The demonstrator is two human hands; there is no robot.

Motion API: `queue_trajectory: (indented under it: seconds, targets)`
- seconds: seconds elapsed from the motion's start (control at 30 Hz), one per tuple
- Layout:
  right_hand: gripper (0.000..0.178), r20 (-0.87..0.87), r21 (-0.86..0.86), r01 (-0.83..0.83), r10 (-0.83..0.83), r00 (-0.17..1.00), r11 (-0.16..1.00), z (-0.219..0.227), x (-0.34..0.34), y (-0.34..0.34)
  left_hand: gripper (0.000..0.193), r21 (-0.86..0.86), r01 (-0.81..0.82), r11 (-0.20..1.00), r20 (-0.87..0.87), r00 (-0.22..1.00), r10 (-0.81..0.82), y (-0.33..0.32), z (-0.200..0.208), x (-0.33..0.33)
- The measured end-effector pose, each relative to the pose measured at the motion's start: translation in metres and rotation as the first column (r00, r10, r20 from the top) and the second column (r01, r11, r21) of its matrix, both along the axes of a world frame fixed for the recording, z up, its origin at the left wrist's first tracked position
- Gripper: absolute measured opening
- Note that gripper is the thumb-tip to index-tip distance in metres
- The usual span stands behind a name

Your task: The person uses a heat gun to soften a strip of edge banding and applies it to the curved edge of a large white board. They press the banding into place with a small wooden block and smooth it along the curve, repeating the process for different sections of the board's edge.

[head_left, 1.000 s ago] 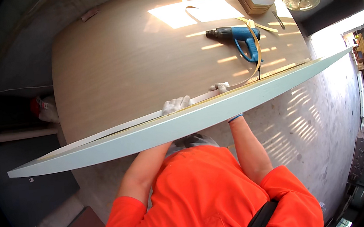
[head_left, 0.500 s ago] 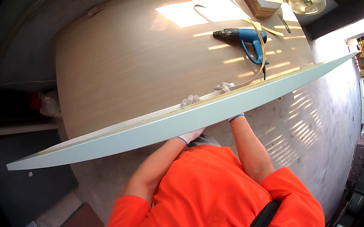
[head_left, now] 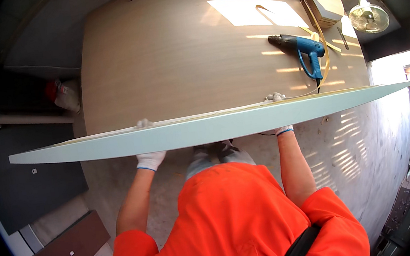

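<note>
A long pale blue-green panel (head_left: pixel 205 129) spans the view, its narrow edge facing up. My left hand (head_left: pixel 152 161), in a white glove with a blue cuff, grips it left of the middle, its fingertips bent over the far side. My right hand (head_left: pixel 276 97), gloved alike, wraps the panel right of the middle. The palms are hidden behind the panel. A thin cream edging strip (head_left: pixel 326 48) loops over the table and runs down beside my right fingers; whether they pinch it too is hidden. Beyond the panel lies a blue and black heat gun (head_left: pixel 307 48).
The wood-topped table (head_left: pixel 166 56) extends behind the panel. Stacked boards (head_left: pixel 323 5), a thin dark tool (head_left: pixel 343 38) and a fan (head_left: pixel 369 16) are at the far right. Dark panels (head_left: pixel 27 168) lean at the left, and a brown board (head_left: pixel 69 249) lies lower left.
My left hand has slid left along the panel, away from my right hand. The panel now sits more level across the view, and the table things appear farther right.
</note>
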State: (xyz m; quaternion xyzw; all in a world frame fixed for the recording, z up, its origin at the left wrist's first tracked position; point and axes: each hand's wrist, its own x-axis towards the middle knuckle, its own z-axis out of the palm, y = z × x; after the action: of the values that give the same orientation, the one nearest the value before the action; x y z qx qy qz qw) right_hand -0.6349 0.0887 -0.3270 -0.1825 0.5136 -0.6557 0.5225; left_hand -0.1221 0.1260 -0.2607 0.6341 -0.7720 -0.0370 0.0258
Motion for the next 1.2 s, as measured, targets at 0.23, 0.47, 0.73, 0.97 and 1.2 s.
queue_trajectory:
  seconds: [0.23, 0.47, 0.73, 0.97, 1.2]
  targets:
    - [0.006, -0.552, 0.031, -0.043, 0.053, 0.832, 0.999, -0.027, -0.031, 0.014, 0.073, -0.097, 0.015, 0.995, -0.179, 0.983, -0.033, 0.008, -0.012, -0.023]
    - [0.029, -0.15, 0.291, 0.24, -0.204, 0.967, 0.926, 0.073, 0.028, 0.004, 0.077, 0.055, 0.114, 0.992, -0.247, 0.964, -0.097, 0.007, -0.003, -0.15]
    - [0.021, -0.152, 0.247, 0.23, -0.196, 0.969, 0.942, 0.072, 0.025, 0.012, 0.068, 0.404, 0.316, 0.858, -0.588, 0.809, -0.02, -0.089, 0.037, -0.347]
    - [0.039, -0.849, 0.309, -0.317, 0.411, 0.334, 0.897, 0.1, -0.027, 0.037, 0.071, 0.06, -0.012, 0.998, -0.139, 0.99, 0.02, -0.093, -0.01, -0.341]
    - [0.035, -0.998, -0.059, 0.242, -0.065, 0.016, 0.969, 0.117, -0.208, -0.071, 0.077, 0.214, -0.051, 0.975, -0.101, 0.992, 0.074, -0.098, 0.003, -0.355]
